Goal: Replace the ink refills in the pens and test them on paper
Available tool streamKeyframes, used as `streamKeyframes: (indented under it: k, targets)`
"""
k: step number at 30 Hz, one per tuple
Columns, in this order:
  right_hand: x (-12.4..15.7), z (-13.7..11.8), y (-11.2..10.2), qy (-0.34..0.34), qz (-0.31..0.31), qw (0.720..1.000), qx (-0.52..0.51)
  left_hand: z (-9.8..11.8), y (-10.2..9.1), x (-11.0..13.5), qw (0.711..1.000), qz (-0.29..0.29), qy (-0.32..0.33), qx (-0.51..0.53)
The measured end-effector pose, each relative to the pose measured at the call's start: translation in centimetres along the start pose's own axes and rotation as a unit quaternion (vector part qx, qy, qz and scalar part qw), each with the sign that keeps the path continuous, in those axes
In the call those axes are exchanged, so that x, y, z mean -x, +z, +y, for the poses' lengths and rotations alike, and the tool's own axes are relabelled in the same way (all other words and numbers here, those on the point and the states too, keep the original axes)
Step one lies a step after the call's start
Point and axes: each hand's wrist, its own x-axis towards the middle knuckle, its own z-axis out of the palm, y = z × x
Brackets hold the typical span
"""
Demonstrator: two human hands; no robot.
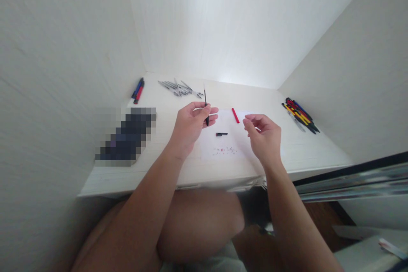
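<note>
Between the fingers of my left hand [194, 121] is an opened pen [207, 118]: a black front section points down and a thin refill, dark with a clear upper end, sticks up from it. My right hand [264, 134] is raised to the right, thumb and forefinger pinched; whatever they hold, if anything, is too small to make out. A red pen barrel [235, 115] lies on the white paper [245, 146] between the hands. Nearer to me on that sheet is a short black pen cap [221, 134] with a clip. Small dark and red scribbles mark the paper's lower part.
Several clear refills or thin pens [180, 88] lie piled at the back. Blue and red pens [138, 90] rest by the left wall. A pile of coloured pens [299, 114] sits at the right. A blurred-out dark object [127, 136] is at the left.
</note>
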Motion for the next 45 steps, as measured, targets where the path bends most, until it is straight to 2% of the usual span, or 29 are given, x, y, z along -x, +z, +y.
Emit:
streamKeyframes:
  k: [2,5,7,10,17,26,29,31,33,35,37,40,45]
  targets:
    - [-2.2,-0.2,0.1,-0.035,-0.044,0.997,0.061,0.0,0.0,0.0,1.000,-0.001,-0.003,0.003]
    - [-5.0,-0.2,0.8,-0.087,-0.146,0.976,0.134,0.0,-0.1,-0.1,1.000,-0.001,-0.009,0.001]
    - [-6.2,0.2,1.5,-0.100,-0.197,0.960,0.174,0.0,-0.1,-0.2,1.000,-0.001,-0.008,-0.007]
    - [-6.8,1.1,2.8,-0.100,-0.235,0.945,0.204,0.1,-0.1,-0.3,1.000,0.003,-0.009,-0.013]
    - [-6.4,2.3,4.0,-0.094,-0.254,0.934,0.231,0.3,0.0,-0.1,1.000,0.009,-0.008,-0.006]
    - [-6.2,2.9,4.5,-0.079,-0.240,0.946,0.202,0.6,0.4,0.3,0.998,0.021,-0.012,-0.061]
    - [-6.3,3.5,4.4,-0.061,-0.236,0.959,0.145,0.2,0.1,0.0,0.992,0.013,-0.002,-0.129]
    - [-6.5,3.7,4.2,-0.017,-0.225,0.973,0.041,-0.1,-0.2,-0.1,0.978,0.002,0.026,-0.209]
    - [-6.7,3.7,3.8,0.055,-0.199,0.973,-0.103,-0.5,-0.5,-0.1,0.946,-0.008,0.075,-0.315]
    - [-6.9,3.3,3.3,0.129,-0.172,0.948,-0.235,-0.9,-0.5,0.1,0.905,-0.019,0.118,-0.408]
    - [-6.8,2.8,2.9,0.181,-0.162,0.916,-0.320,-1.1,-0.3,0.3,0.876,-0.031,0.137,-0.462]
    - [-6.6,2.1,2.5,0.208,-0.171,0.889,-0.370,-1.4,0.0,0.4,0.863,-0.041,0.138,-0.485]
    - [-6.2,1.5,2.6,0.204,-0.188,0.879,-0.388,-1.4,0.0,0.4,0.856,-0.034,0.148,-0.494]
